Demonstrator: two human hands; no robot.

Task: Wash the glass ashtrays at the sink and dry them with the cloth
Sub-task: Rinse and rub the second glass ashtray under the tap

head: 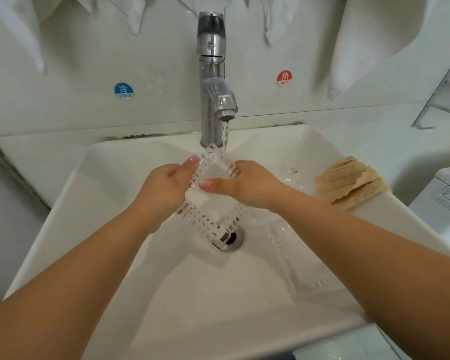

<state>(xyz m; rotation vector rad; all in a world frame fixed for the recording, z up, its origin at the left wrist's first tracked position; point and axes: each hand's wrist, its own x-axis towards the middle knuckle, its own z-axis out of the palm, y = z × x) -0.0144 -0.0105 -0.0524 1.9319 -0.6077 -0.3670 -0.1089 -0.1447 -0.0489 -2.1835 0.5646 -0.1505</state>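
- Both hands held one glass ashtray (pixel 213 193) over the sink (pixel 109 198), above the drain (pixel 229 239).
- The left hand (pixel 164 188) gripped its left edge, fingers curled around it, thumb on the rim.
- The right hand (pixel 250 185) gripped its right edge, thumb lying across the inside.
- Water ran from the tap (pixel 213 79) onto the top corner of the ashtray.
- A second ashtray (pixel 294 266) lay in the basin, partly under the right forearm.
- The cloth (pixel 348 183) lay on the right rim of the sink.
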